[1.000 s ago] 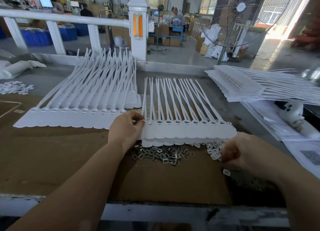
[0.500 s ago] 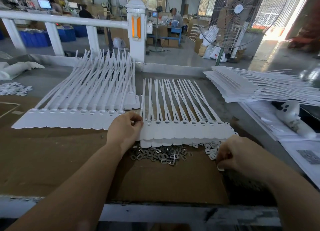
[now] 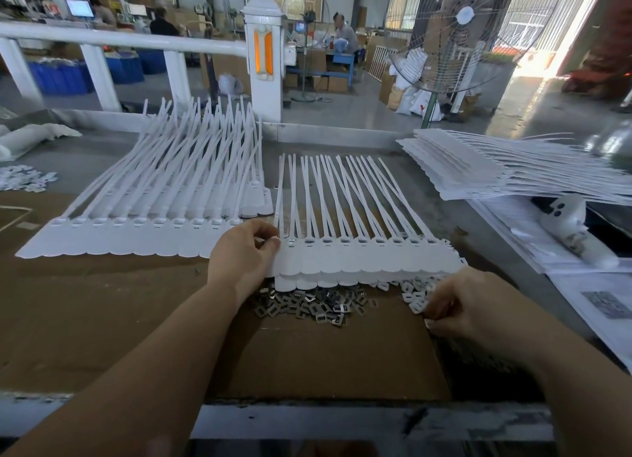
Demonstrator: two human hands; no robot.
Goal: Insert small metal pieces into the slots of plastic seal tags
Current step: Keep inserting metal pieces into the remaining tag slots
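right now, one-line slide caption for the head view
Left hand pinches the seal tag strip; right hand picks from white clips.

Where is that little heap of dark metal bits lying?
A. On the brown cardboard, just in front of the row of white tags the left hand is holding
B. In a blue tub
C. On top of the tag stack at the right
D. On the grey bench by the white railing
A: the metal pieces lie on the cardboard, at the near edge of the tag row that the left hand holds.
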